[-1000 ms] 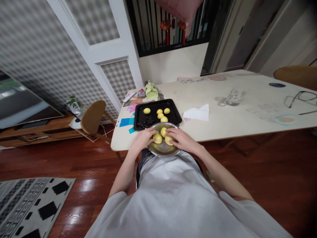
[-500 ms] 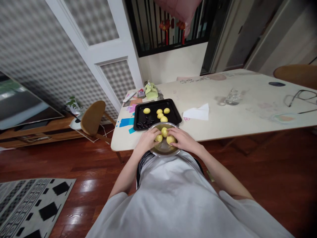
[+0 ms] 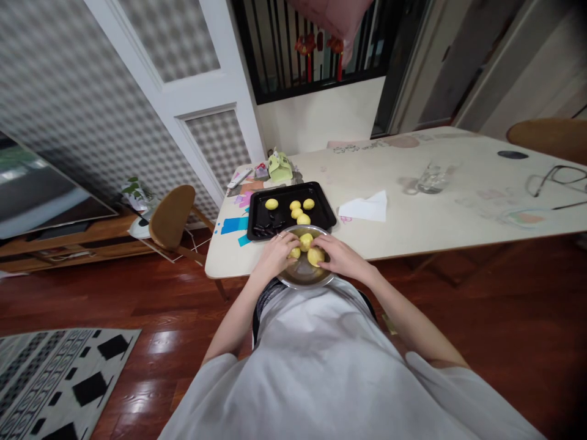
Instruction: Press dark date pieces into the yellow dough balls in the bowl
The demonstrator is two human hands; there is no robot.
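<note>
While both hands are curled inside the round steel bowl [image 3: 304,273], yellow dough balls are pinched: left hand [image 3: 274,256] on the small one [image 3: 296,252], right hand [image 3: 338,257] on the nearer [image 3: 315,256].

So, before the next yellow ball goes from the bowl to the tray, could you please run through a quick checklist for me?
1. Left hand on a yellow ball in the metal bowl: ok.
2. Right hand on another ball: ok.
3. Firm grip on either ball: cannot tell.
4. Free space on the black tray: ok, four balls there, room at the right.
5. Bowl fully on the table: not ok, it overhangs the near edge.
</note>
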